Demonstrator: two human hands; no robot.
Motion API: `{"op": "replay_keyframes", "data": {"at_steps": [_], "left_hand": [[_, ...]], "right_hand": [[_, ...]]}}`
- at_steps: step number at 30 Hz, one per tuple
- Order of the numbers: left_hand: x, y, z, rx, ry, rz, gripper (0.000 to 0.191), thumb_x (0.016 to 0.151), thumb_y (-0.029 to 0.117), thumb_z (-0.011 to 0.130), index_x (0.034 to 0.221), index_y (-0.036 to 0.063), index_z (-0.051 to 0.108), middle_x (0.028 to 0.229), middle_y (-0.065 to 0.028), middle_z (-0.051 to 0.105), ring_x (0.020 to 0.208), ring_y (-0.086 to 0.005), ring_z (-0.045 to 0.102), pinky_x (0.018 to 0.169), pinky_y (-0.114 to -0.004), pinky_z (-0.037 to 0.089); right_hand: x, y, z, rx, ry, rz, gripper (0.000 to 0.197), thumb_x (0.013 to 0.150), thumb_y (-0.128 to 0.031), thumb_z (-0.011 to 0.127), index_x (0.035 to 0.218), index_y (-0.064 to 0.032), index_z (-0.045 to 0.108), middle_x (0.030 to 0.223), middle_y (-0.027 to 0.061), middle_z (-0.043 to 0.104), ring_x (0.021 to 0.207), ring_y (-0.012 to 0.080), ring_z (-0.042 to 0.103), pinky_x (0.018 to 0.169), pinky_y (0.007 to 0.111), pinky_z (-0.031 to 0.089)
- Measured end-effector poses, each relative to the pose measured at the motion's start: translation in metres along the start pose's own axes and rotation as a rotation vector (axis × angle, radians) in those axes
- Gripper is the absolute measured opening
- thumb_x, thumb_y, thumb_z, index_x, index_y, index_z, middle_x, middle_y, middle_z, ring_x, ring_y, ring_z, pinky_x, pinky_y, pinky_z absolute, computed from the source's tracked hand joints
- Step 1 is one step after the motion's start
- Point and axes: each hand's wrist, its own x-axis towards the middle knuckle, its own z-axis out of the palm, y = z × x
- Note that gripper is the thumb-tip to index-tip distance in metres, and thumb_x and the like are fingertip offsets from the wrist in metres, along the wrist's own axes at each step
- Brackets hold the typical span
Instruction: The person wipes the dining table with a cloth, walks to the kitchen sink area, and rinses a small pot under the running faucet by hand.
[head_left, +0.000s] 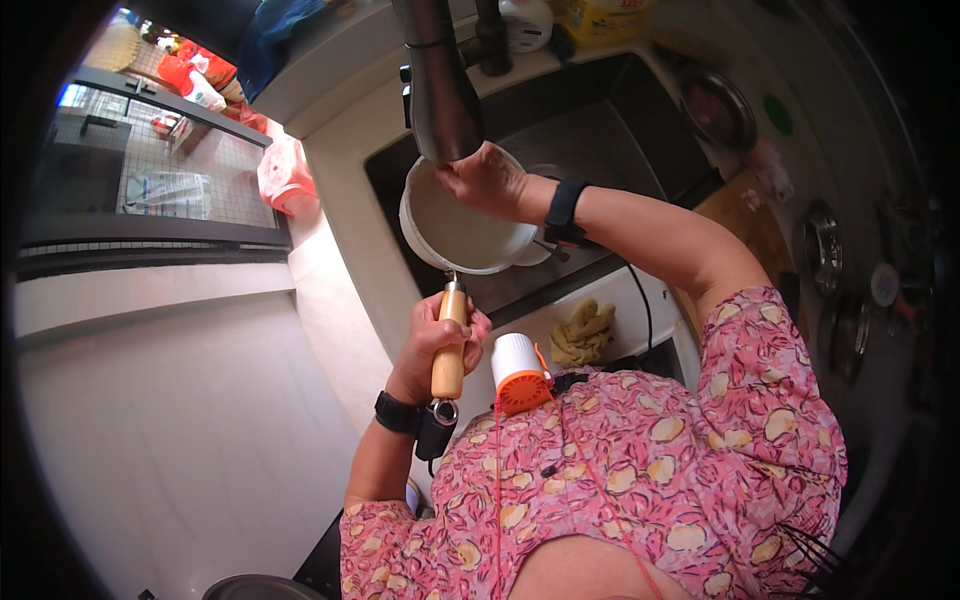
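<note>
My left hand (442, 341) is closed around the wooden handle (450, 330) of a light-coloured saucepan (469, 229). The pan is over the left part of a dark sink (592, 142), its open side facing up. My right hand (484, 180) is at the pan's far rim, just below the end of the faucet (442, 97), with its fingers curled; whether it grips anything is hidden. Beside the pan on the right, a pale dish and a utensil handle (551, 250) show partly under my right wrist.
Yellowish gloves (583, 332) lie on the near counter edge. A wooden cutting board (739, 217) and metal bowls (823, 247) stand to the right. Bottles (525, 26) stand behind the sink. A white and orange portable fan (517, 375) hangs at my chest.
</note>
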Motion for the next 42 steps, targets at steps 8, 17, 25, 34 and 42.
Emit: {"op": "replay_keyframes", "data": {"at_steps": [8, 17, 25, 34, 42], "left_hand": [[0.003, -0.003, -0.003, -0.091, 0.001, -0.036, 0.029, 0.063, 0.008, 0.050, 0.089, -0.0016, 0.042, 0.071, -0.0164, 0.054, 0.039, -0.0141, 0.045, 0.035, -0.024, 0.038], [0.002, 0.001, -0.006, -0.147, -0.038, -0.005, 0.029, 0.064, 0.008, 0.051, 0.090, -0.0018, 0.042, 0.072, -0.0162, 0.053, 0.039, -0.0137, 0.045, 0.034, -0.023, 0.038], [0.004, 0.003, 0.006, -0.035, 0.015, -0.026, 0.028, 0.064, 0.009, 0.051, 0.089, -0.0016, 0.042, 0.072, -0.0166, 0.054, 0.040, -0.0142, 0.047, 0.035, -0.025, 0.039], [-0.001, 0.002, -0.005, -0.091, 0.004, 0.044, 0.029, 0.069, 0.010, 0.050, 0.093, -0.0015, 0.040, 0.073, -0.0151, 0.053, 0.039, -0.0109, 0.044, 0.033, -0.021, 0.038], [0.001, 0.000, -0.007, -0.169, -0.053, 0.052, 0.031, 0.071, 0.014, 0.052, 0.096, -0.0017, 0.042, 0.076, -0.0156, 0.054, 0.041, -0.0105, 0.045, 0.035, -0.021, 0.039]], "right_hand": [[-0.060, 0.024, 0.035, -0.289, -0.131, -0.207, 0.018, 0.071, -0.007, 0.051, 0.086, 0.0034, 0.051, 0.087, 0.0202, 0.058, 0.068, 0.0328, 0.059, 0.064, 0.035, 0.049], [0.003, -0.033, -0.009, 0.444, -0.025, 0.293, 0.025, 0.077, -0.005, 0.052, 0.101, -0.0015, 0.058, 0.084, 0.0191, 0.060, 0.077, 0.0291, 0.060, 0.070, 0.034, 0.048], [-0.002, -0.039, 0.001, 0.492, 0.112, -0.189, 0.020, 0.072, 0.007, 0.055, 0.089, -0.0012, 0.062, 0.096, 0.0137, 0.058, 0.085, 0.0302, 0.059, 0.074, 0.032, 0.050], [-0.025, 0.001, -0.014, 0.318, -0.592, -0.035, 0.011, 0.071, 0.000, 0.050, 0.072, 0.0009, 0.060, 0.076, 0.0170, 0.060, 0.071, 0.0300, 0.061, 0.063, 0.034, 0.049], [-0.028, -0.012, 0.017, 0.295, -0.578, -0.113, 0.010, 0.070, -0.006, 0.052, 0.065, -0.0021, 0.059, 0.076, 0.0159, 0.061, 0.069, 0.0315, 0.060, 0.061, 0.036, 0.047]]}}
